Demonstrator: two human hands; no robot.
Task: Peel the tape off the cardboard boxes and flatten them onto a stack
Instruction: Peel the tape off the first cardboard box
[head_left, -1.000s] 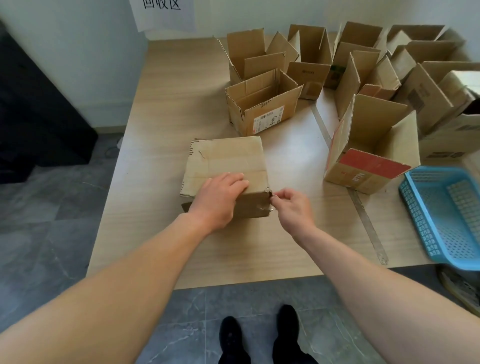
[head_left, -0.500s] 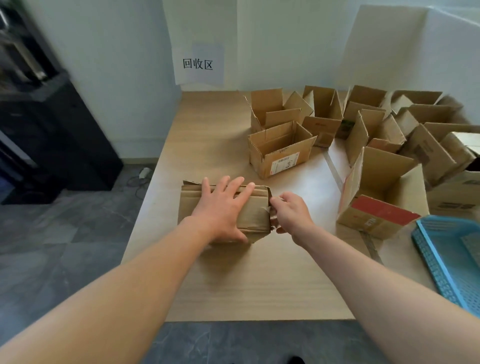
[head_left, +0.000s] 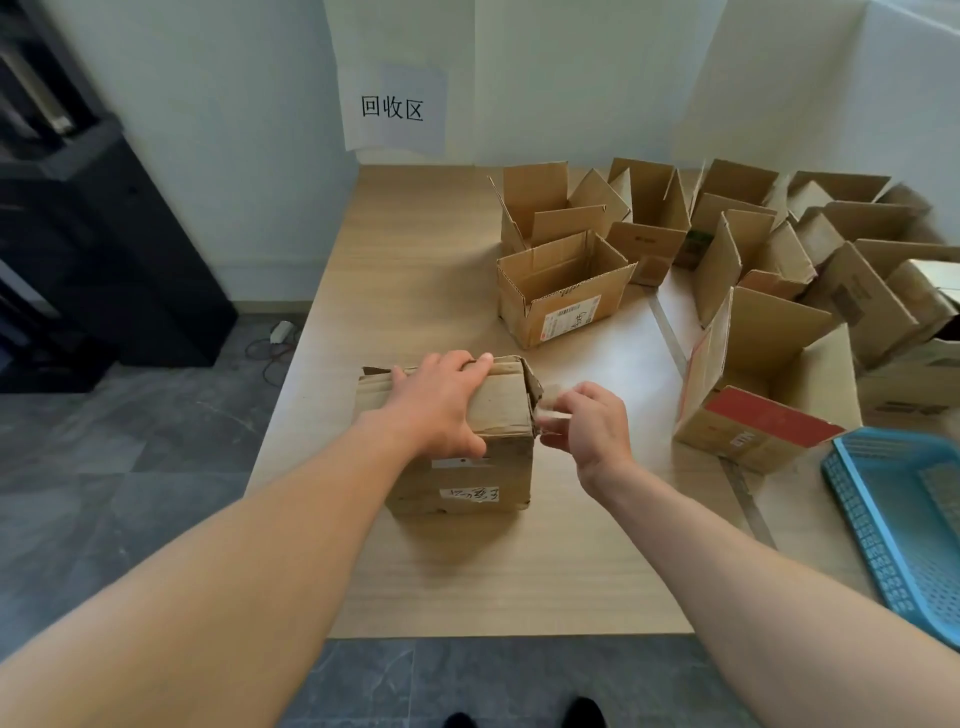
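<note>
A small closed cardboard box (head_left: 483, 483) stands on the wooden table (head_left: 415, 270) near its front edge. My left hand (head_left: 441, 402) lies over the box's top, fingers curled over the far edge, holding it down. At the box's upper right corner my right hand (head_left: 587, 426) pinches a strip of clear tape (head_left: 551, 402) that is lifted off the cardboard. A white handwritten label shows on the box's front face.
Several open cardboard boxes (head_left: 561, 286) crowd the table's back right, one with a red stripe (head_left: 763, 410) closest to my right hand. A blue plastic basket (head_left: 904, 525) sits at the right edge. A paper sign (head_left: 392, 109) hangs on the wall. Black furniture (head_left: 104, 249) stands at the left.
The box has been tipped up so its labelled face shows to me. My left hand moved onto its top, and my right hand has pulled the tape away from the corner.
</note>
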